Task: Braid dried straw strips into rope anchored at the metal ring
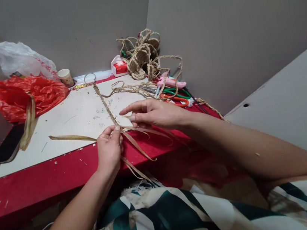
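A braided straw cord point(105, 105) runs from the back of the white board down to my left hand point(109, 145). The thumb and fingers of that hand pinch the cord's lower end. Loose flat straw strands point(137, 145) fan out from this point, some hanging past the table edge; one straw strip point(71, 138) sticks out to the left. Just to the right, my right hand point(150, 112) has its index finger stretched out above the board. A pale straw strand point(126, 116) shows at its thumb, which presses towards the curled fingers.
Coiled straw rope point(143, 59) is piled at the back right, near pink-handled pliers point(171, 80) and orange-handled scissors point(176, 98). At left lie a red plastic bag point(26, 94), a straw bundle point(28, 124) and a dark phone point(7, 143). A paper cup point(65, 78) stands behind.
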`<action>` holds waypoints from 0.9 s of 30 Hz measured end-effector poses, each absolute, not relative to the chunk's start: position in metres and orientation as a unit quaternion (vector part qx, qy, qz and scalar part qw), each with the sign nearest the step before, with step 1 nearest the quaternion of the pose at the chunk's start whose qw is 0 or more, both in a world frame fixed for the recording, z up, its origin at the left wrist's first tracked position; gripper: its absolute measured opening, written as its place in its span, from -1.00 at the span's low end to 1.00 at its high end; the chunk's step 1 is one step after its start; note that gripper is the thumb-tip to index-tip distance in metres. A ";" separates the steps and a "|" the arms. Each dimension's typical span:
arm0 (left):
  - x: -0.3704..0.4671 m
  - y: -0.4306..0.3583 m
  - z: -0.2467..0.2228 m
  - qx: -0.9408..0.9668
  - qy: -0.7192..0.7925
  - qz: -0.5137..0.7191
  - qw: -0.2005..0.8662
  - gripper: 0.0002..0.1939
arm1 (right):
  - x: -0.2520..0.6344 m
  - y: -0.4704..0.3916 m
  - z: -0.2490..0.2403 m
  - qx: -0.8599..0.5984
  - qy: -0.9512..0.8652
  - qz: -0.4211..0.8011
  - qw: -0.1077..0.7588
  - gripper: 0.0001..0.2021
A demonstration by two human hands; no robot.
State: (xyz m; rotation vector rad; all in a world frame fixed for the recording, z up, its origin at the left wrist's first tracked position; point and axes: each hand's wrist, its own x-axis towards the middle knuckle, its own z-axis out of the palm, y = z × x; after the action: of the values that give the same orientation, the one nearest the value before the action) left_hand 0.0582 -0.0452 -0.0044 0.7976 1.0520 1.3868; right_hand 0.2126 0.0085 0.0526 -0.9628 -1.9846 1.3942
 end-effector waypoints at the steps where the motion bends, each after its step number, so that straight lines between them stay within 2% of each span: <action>1: 0.058 -0.045 -0.004 0.343 0.450 0.592 0.574 -0.80 | 0.211 0.006 0.053 -0.350 -0.724 0.532 0.266 -0.77; 3: 0.058 -0.045 -0.004 0.346 0.455 0.588 0.572 -0.80 | 0.209 0.002 0.053 -0.356 -0.715 0.536 0.274 -0.85; 7: 0.059 -0.044 -0.004 0.340 0.460 0.589 0.570 -0.80 | 0.206 -0.004 0.050 -0.376 -0.748 0.455 0.302 -0.90; 11: 0.060 -0.044 -0.003 0.339 0.457 0.592 0.570 -0.81 | 0.200 -0.002 0.040 -0.392 -0.779 0.402 0.280 -0.94; 16: 0.060 -0.045 -0.001 0.345 0.462 0.584 0.572 -0.82 | 0.195 0.007 0.035 -0.441 -0.763 0.413 0.227 -0.93; 22: 0.059 -0.045 -0.002 0.352 0.464 0.577 0.572 -0.83 | 0.195 0.014 0.032 -0.433 -0.758 0.429 0.233 -0.90; 25: 0.059 -0.044 -0.002 0.353 0.468 0.571 0.575 -0.82 | 0.195 0.017 0.030 -0.430 -0.772 0.400 0.242 -0.87; 27: 0.059 -0.045 -0.001 0.354 0.473 0.566 0.574 -0.82 | 0.195 0.019 0.031 -0.427 -0.791 0.377 0.224 -0.92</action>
State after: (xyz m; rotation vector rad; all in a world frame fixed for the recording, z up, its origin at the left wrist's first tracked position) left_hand 0.0592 -0.0446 -0.0012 0.8304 1.1082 1.3268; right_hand 0.1953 0.0192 0.0308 -1.1773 -2.1834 1.0419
